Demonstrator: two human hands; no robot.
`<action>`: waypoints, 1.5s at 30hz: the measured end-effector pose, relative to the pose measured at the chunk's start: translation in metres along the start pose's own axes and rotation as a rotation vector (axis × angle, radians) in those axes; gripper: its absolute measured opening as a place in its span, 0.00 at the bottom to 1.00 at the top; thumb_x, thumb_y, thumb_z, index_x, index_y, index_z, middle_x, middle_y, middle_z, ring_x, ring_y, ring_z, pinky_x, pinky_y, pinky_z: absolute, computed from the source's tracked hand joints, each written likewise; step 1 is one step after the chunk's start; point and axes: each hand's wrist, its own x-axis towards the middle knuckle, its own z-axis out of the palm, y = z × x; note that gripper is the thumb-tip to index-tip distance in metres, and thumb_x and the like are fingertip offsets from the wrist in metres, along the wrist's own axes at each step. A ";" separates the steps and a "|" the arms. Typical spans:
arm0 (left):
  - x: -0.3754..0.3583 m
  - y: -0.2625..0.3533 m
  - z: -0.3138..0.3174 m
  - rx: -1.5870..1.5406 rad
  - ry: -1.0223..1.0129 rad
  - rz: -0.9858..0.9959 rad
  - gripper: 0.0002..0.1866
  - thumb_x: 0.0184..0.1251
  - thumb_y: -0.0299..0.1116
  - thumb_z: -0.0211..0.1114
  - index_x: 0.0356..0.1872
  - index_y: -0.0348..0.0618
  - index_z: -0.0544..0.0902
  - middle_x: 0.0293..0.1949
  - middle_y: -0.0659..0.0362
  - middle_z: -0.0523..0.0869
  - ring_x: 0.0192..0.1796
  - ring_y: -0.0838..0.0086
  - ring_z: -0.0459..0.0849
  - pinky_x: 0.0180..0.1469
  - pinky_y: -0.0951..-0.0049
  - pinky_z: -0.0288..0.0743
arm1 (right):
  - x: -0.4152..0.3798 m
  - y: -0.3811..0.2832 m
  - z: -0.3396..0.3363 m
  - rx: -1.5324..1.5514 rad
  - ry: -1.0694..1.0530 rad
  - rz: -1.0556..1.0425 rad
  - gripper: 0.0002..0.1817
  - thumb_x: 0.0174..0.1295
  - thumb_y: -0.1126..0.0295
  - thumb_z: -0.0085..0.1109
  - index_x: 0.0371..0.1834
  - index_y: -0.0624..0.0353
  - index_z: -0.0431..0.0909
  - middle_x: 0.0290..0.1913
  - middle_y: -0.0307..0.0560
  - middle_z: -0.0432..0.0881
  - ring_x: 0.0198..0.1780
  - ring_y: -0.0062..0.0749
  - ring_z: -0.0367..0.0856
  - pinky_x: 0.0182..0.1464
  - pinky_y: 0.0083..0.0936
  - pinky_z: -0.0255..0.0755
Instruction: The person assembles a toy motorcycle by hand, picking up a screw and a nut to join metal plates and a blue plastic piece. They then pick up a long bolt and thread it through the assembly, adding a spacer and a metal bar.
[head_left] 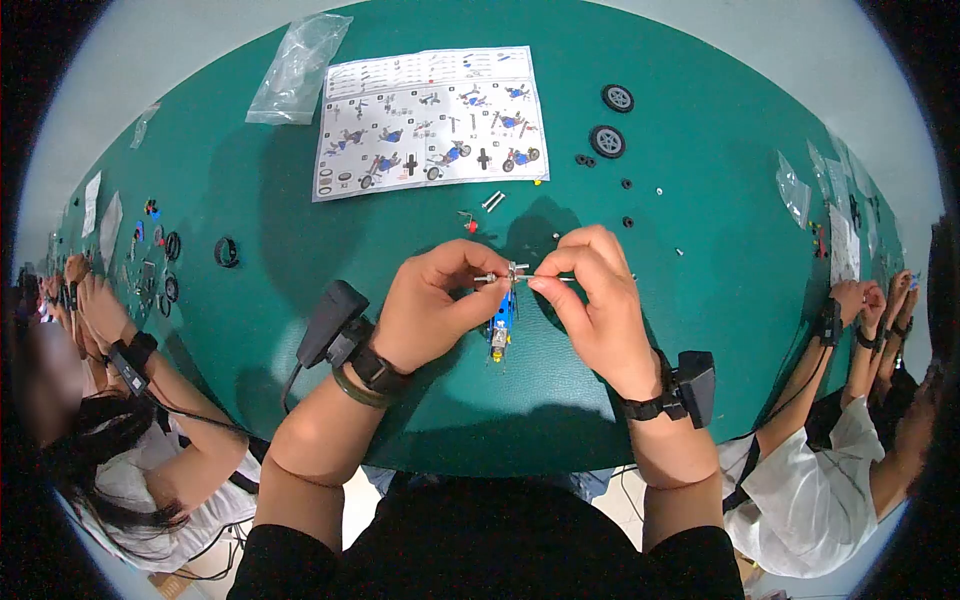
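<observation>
A small blue model body (502, 315) with metal and yellow parts at its lower end hangs between my hands, just above the table. Finger and thumb of my left hand (435, 297) pinch it near its top, where a bolt (484, 278) sticks out sideways. My right hand (598, 300) is closed in a pinch on a thin metal rod (548, 277), which points at the model's top. Whether the rod touches the bolt is too small to tell. The fingertips partly hide the joint.
Beyond my hands lie a printed instruction sheet (430, 125), a clear plastic bag (298, 75), long screws (493, 202), two wheels (607, 141) and several small black rings (627, 222). A black tyre (227, 252) lies left. Other people work at both sides of the green table (700, 290).
</observation>
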 end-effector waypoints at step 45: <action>0.000 0.000 -0.003 -0.012 -0.152 -0.111 0.12 0.66 0.24 0.66 0.49 0.36 0.80 0.47 0.59 0.85 0.50 0.79 0.81 0.54 0.75 0.76 | -0.009 -0.002 -0.001 0.404 -0.149 0.419 0.04 0.67 0.73 0.57 0.42 0.60 0.75 0.29 0.39 0.75 0.27 0.18 0.68 0.30 0.19 0.62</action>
